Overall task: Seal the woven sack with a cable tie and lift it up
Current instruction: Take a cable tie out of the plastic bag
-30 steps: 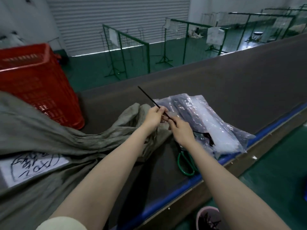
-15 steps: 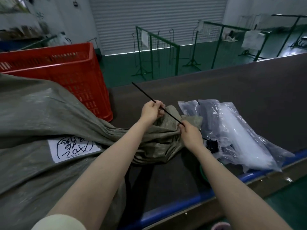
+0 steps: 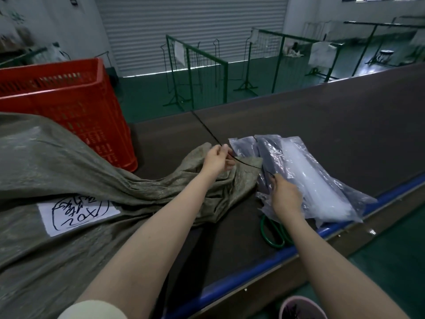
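Head view: a grey-green woven sack point(image 3: 69, 171) is seen spread over the left end of the dark table point(image 3: 322, 125), its bunched neck gripped along with a black cable tie point(image 3: 208, 130) by the left hand point(image 3: 217, 160), the tie's other end pinched by the right hand point(image 3: 285, 194).

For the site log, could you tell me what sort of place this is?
Probably a warehouse or packing hall: a long dark conveyor belt with a woven sack and a red crate on it, a roller shutter door behind, and green metal racks on the floor.
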